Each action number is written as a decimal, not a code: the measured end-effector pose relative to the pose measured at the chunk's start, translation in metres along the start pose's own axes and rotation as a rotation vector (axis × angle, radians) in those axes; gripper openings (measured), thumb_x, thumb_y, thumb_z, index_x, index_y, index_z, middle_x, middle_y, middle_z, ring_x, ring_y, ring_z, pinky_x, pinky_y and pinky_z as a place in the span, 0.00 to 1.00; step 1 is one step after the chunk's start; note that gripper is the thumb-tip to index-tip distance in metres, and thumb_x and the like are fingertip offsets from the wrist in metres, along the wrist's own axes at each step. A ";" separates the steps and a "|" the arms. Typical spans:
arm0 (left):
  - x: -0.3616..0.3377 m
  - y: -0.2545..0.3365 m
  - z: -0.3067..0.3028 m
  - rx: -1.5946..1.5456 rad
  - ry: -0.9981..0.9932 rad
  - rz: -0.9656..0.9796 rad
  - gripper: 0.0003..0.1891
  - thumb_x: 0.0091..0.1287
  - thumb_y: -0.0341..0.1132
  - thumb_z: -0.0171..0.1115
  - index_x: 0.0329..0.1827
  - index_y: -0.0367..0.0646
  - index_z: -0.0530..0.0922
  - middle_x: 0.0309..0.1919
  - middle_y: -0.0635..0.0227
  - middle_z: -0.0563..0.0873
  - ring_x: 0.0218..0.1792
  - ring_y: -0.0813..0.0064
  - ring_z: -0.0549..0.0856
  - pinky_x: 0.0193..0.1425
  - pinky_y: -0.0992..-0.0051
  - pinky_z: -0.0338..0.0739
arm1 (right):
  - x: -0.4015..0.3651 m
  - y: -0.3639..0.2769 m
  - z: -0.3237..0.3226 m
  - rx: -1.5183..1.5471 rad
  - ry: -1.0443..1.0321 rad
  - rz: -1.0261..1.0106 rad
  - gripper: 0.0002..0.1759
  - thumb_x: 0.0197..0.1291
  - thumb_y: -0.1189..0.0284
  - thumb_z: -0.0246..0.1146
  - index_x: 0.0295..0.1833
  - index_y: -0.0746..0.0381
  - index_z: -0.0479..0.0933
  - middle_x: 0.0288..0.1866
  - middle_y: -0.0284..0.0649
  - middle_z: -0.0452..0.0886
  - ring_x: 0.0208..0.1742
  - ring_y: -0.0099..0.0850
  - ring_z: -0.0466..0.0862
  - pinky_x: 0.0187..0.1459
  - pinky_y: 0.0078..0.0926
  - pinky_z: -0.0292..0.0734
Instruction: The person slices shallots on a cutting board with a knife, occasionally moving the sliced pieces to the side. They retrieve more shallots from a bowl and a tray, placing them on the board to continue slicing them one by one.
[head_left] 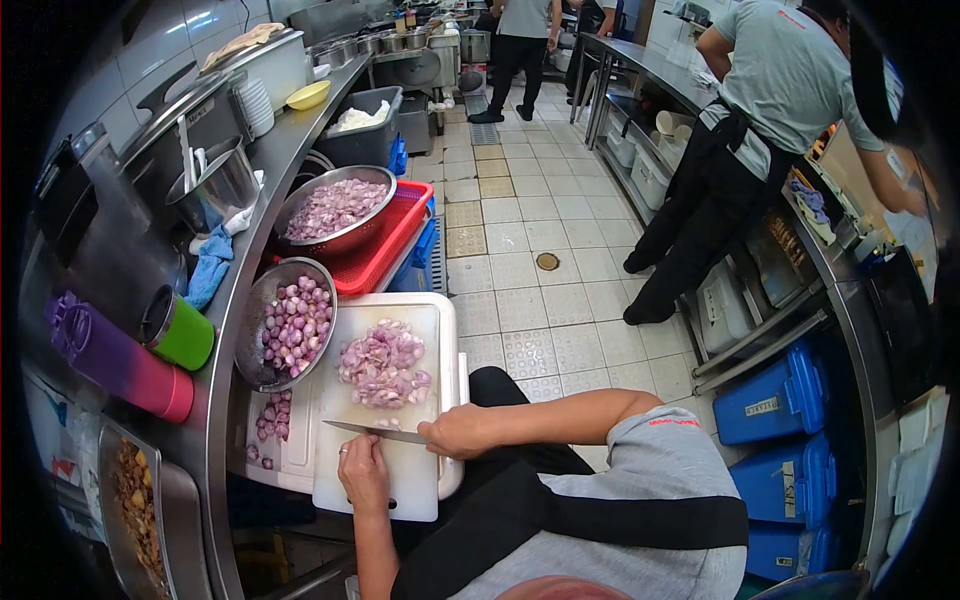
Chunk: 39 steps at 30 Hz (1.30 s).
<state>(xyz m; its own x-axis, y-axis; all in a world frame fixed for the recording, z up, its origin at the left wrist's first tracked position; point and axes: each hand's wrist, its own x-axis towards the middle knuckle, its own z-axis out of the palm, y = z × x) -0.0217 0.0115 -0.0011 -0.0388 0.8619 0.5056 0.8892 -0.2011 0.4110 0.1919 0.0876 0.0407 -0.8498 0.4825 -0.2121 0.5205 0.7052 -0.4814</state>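
Observation:
My right hand is closed round the handle of a knife, whose blade lies across the white cutting board. Just below the blade, my left hand has its fingers pressed together near the edge; what they hold, if anything, is too small to name. Small pale slices touch the blade. Farther up the board is a pile of sliced shallots. A metal bowl of whole peeled shallots stands at the board's upper left, and more whole shallots lie beneath it on the white tray.
Behind the board, a metal colander of cut shallots sits on a red basket. A steel counter on the left carries a purple bottle and a green cup. A person bends over the right counter; others stand far back.

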 end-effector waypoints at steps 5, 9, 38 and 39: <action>0.003 0.005 -0.002 0.000 0.014 0.010 0.05 0.59 0.22 0.66 0.36 0.39 0.79 0.34 0.59 0.85 0.39 0.56 0.83 0.45 0.60 0.78 | 0.025 0.008 0.014 0.051 0.071 0.009 0.20 0.70 0.59 0.56 0.48 0.68 0.70 0.27 0.55 0.83 0.32 0.56 0.85 0.36 0.51 0.80; 0.000 -0.003 -0.011 -0.028 -0.022 -0.039 0.07 0.61 0.22 0.64 0.42 0.36 0.81 0.42 0.55 0.86 0.46 0.52 0.83 0.53 0.59 0.77 | 0.020 0.006 -0.017 0.009 0.002 0.057 0.22 0.69 0.57 0.56 0.52 0.67 0.74 0.35 0.58 0.84 0.40 0.56 0.86 0.43 0.52 0.80; 0.001 -0.137 -0.067 0.559 0.079 -0.575 0.15 0.66 0.28 0.60 0.55 0.39 0.81 0.53 0.51 0.82 0.57 0.50 0.80 0.61 0.55 0.73 | 0.013 0.045 -0.016 -0.059 0.099 0.035 0.20 0.70 0.58 0.54 0.52 0.66 0.69 0.27 0.56 0.83 0.32 0.56 0.85 0.35 0.56 0.80; 0.003 -0.126 -0.066 0.449 0.136 -0.483 0.15 0.65 0.27 0.60 0.55 0.39 0.80 0.52 0.52 0.83 0.55 0.52 0.81 0.60 0.57 0.74 | 0.013 0.045 -0.016 -0.056 0.106 0.038 0.20 0.70 0.58 0.54 0.52 0.66 0.69 0.27 0.56 0.83 0.32 0.56 0.85 0.35 0.56 0.80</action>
<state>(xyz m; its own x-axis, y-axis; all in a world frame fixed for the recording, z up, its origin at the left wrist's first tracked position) -0.1640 0.0089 -0.0016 -0.5109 0.7340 0.4475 0.8596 0.4306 0.2750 0.2057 0.1336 0.0299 -0.8177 0.5591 -0.1370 0.5582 0.7120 -0.4260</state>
